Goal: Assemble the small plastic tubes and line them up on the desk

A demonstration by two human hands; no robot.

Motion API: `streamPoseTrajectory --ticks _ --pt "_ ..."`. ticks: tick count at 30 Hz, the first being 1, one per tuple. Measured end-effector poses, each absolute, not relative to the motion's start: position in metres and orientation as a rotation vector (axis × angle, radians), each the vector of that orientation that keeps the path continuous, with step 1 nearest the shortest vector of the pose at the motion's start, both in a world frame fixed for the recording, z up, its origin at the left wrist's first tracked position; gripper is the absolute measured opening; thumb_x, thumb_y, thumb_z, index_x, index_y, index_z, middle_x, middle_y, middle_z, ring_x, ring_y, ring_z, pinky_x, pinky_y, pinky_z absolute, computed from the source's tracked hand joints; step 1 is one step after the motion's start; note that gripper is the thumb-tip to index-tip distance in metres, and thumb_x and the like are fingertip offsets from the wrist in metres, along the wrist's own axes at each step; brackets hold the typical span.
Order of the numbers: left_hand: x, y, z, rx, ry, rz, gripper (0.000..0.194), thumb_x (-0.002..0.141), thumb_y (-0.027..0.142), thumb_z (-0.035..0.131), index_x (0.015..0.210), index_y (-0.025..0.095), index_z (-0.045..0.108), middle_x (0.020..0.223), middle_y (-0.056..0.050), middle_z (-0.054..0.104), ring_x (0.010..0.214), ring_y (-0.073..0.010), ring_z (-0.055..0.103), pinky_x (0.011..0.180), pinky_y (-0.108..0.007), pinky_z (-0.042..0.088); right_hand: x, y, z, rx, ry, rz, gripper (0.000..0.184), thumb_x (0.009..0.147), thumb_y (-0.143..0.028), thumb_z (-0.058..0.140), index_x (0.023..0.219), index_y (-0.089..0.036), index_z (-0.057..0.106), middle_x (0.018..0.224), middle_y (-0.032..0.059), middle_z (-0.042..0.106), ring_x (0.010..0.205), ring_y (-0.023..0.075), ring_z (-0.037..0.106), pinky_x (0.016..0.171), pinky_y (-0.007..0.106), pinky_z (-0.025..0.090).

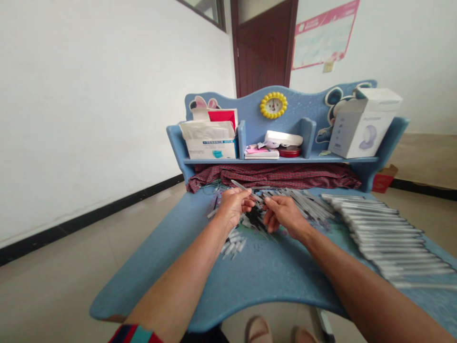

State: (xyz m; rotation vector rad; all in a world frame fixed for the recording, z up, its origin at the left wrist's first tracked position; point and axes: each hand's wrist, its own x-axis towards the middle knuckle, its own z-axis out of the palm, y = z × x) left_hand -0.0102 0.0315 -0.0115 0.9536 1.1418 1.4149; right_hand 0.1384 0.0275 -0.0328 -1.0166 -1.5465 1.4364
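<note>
One pen (237, 184) to assemble, apparently, at frame centre: clamped in left hand (233, 203), cannot tell grip of right hand (284, 214), next needing steady alignment.

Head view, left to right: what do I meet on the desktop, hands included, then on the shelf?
Desktop: left hand → black pieces → right hand → row of pens. Shelf: mask box → stacked booklets → red tin → white box.
</note>
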Motion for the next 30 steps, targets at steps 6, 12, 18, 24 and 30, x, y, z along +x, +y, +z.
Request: streamPoseTrajectory --ticks 6,12,18,24,30 --pt "-0.01 0.032 -0.012 0.966 1.15 1.407 0.012 0.07 0.017 0.065 0.067 0.011 0.054 0.053 -0.003 0.061 0.038 -0.008 0.052 0.035 -0.016 0.037 0.139 0.028 -0.033 -0.995 -1.567 1.4 0.02 0.08 -0.035 0.052 0.073 -0.017 0.047 0.048 -0.0024 0.06 0.031 0.0101 0.053 0.029 0.016 0.035" --pt "-0.01 0.032 -0.011 0.98 1.164 1.402 0.01 0.071 0.017 0.063 0.07 0.01 0.055 0.053 -0.003 0.06 0.038 -0.0075 0.052 0.035 -0.015 0.037 0.139 0.031 -0.036 -1.009 -1.551 1.477 0.026 0.086 -0.038 0.042 0.073 -0.016 0.049 0.047 -0.0009 0.06 0.03 0.0107 0.053 0.028 0.017 0.035" --pt "-0.009 0.031 -0.012 1.011 1.15 1.39 0.01 0.071 0.017 0.063 0.071 0.01 0.055 0.054 -0.002 0.061 0.038 -0.0073 0.051 0.035 -0.016 0.037 0.14 0.029 -0.032 -0.963 -1.52 1.535 0.022 0.085 -0.032 0.046 0.07 -0.017 0.046 0.047 -0.0003 0.061 0.03 0.011 0.053 0.028 0.017 0.035" --pt "-0.011 0.03 -0.012 1.063 1.049 1.385 0.013 0.07 0.02 0.065 0.073 0.011 0.056 0.059 -0.003 0.063 0.04 -0.0067 0.051 0.036 -0.016 0.038 0.144 0.029 -0.028 -0.846 -1.379 1.794 0.025 0.088 -0.032 0.039 0.072 -0.016 0.048 0.046 0.0032 0.062 0.028 0.0127 0.051 0.028 0.019 0.036" --pt "-0.013 0.031 -0.011 1.109 0.947 1.371 0.016 0.069 0.023 0.067 0.074 0.01 0.058 0.061 -0.002 0.063 0.041 -0.0062 0.051 0.039 -0.016 0.04 0.149 0.033 -0.029 -0.681 -1.295 1.945 0.027 0.087 -0.035 0.042 0.071 -0.015 0.051 0.047 0.0034 0.063 0.029 0.0125 0.051 0.029 0.019 0.038"
